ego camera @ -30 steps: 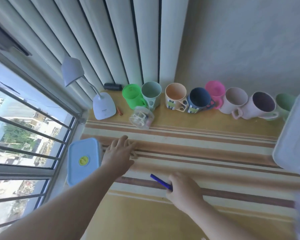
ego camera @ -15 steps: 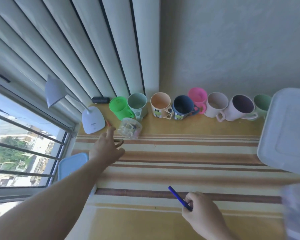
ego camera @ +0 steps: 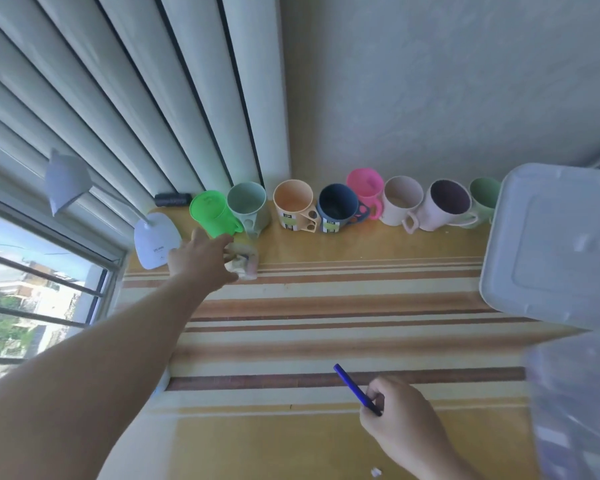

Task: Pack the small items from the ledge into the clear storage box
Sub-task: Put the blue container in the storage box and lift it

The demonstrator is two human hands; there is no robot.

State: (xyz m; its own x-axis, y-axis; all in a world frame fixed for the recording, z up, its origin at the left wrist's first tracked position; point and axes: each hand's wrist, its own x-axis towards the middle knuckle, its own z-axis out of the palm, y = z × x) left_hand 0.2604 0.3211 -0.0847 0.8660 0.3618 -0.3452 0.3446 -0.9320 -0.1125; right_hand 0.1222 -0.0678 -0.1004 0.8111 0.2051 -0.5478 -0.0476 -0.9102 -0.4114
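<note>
The yellow ledge covered by a cream cloth with brown stripes (ego camera: pixel 326 306) filled most of the view, running from the barred window on the left to the pale wall at the back. At its right end lay the large translucent white plastic lid (ego camera: pixel 551 247), and below it, at the frame's right edge, a blurred clear plastic storage box (ego camera: pixel 579 410) showed only in part. Along the back wall stood a row of plastic mugs (ego camera: pixel 340 206), green, pale green, peach, navy, pink, beige, white and green again, touching or nearly so. Left of them stood a white desk lamp with a bent neck (ego camera: pixel 156 244), with a small black cylinder (ego camera: pixel 172 199) behind it. The left hand (ego camera: pixel 201 258) reached far forward to the small clear plastic container (ego camera: pixel 245 261) just in front of the green mug, its fingers touching it; whether they had closed on it could not be told. The right hand (ego camera: pixel 399 417), near the front edge, pinched a blue pen (ego camera: pixel 352 386) in curled fingers, tip pointing up and left.
</note>
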